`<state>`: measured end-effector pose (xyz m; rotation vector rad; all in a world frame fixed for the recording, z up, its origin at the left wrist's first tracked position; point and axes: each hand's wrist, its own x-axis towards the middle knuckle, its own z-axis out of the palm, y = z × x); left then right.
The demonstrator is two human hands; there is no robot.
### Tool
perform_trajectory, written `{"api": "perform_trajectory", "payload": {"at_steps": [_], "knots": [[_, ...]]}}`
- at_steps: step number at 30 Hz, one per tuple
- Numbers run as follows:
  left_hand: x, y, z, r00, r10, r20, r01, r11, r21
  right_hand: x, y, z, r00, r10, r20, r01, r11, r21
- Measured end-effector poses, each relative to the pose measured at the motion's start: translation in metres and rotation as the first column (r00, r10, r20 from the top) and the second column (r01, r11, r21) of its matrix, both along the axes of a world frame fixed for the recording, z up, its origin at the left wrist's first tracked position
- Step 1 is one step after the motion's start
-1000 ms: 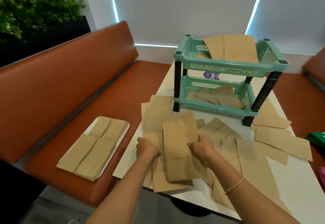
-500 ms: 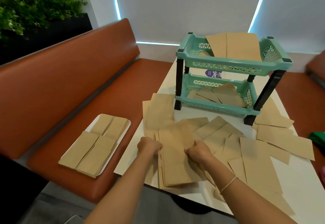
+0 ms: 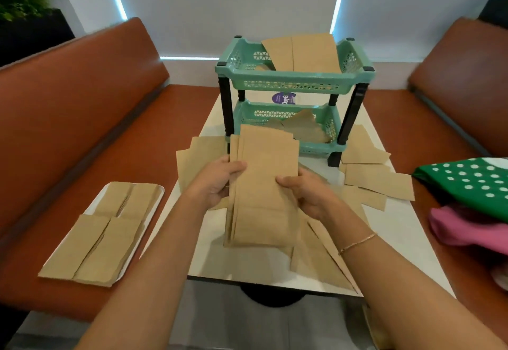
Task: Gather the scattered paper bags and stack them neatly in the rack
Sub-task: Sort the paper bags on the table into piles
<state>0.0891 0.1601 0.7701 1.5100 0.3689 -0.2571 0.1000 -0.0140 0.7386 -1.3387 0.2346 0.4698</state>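
A stack of brown paper bags (image 3: 262,184) is lifted above the white table (image 3: 398,234), in front of the rack. My left hand (image 3: 220,182) grips its left edge and my right hand (image 3: 305,193) grips its right edge, thumbs on top. The teal two-tier rack (image 3: 291,80) stands at the table's far middle, with bags leaning in its top tier and loose bags in the lower tier (image 3: 299,129). More bags lie scattered on the table, at the left (image 3: 198,157), at the right (image 3: 376,179) and under my right arm (image 3: 319,261).
On the orange bench seat at the left, a white tray (image 3: 158,198) holds several flat bags. A green dotted cloth (image 3: 472,182) and a pink one (image 3: 467,228) lie on the right bench. Orange backrests flank the table on both sides.
The stack lay flat on the table between my hands; now both hands have raised it off the table toward the rack. My view has shifted right, showing the right bench.
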Motion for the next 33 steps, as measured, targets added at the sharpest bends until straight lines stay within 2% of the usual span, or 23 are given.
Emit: {"api": "perform_trajectory", "payload": {"at_steps": [4,7,12,16,18,20,24,28,33], "knots": [[0.003,-0.061,0.001,0.991,-0.075,0.108,0.072,0.997,0.031,-0.009,-0.065,0.022,0.985,-0.083,0.153,0.094,0.993,-0.068],[0.001,-0.121,-0.009,0.976,-0.149,0.156,0.139,0.987,0.076,-0.026,-0.121,0.036,0.955,-0.117,0.271,0.192,0.944,-0.270],[-0.015,-0.232,-0.023,0.956,-0.240,0.171,0.213,0.963,0.163,-0.061,-0.218,0.030,0.880,-0.181,0.439,0.413,0.748,-0.519],[-0.042,-0.319,-0.031,0.946,-0.288,0.151,0.237,0.929,0.285,-0.090,-0.299,0.012,0.830,-0.275,0.485,0.552,0.532,-0.643],[-0.054,-0.358,-0.036,0.940,-0.299,0.166,0.237,0.920,0.311,-0.104,-0.337,-0.001,0.783,-0.358,0.508,0.622,0.455,-0.638],[-0.066,-0.393,-0.043,0.927,-0.319,0.196,0.244,0.912,0.331,-0.114,-0.368,-0.018,0.772,-0.406,0.489,0.633,0.425,-0.647],[-0.085,-0.448,-0.068,0.894,-0.392,0.215,0.285,0.870,0.402,-0.131,-0.411,-0.072,0.864,-0.315,0.393,0.498,0.417,-0.760],[-0.098,-0.481,-0.105,0.879,-0.466,0.104,0.384,0.819,0.427,-0.147,-0.433,-0.133,0.922,-0.328,0.204,0.341,0.444,-0.828],[-0.106,-0.495,-0.166,0.877,-0.475,-0.067,0.445,0.753,0.485,-0.153,-0.433,-0.197,0.949,-0.312,0.041,0.211,0.536,-0.817]]}}
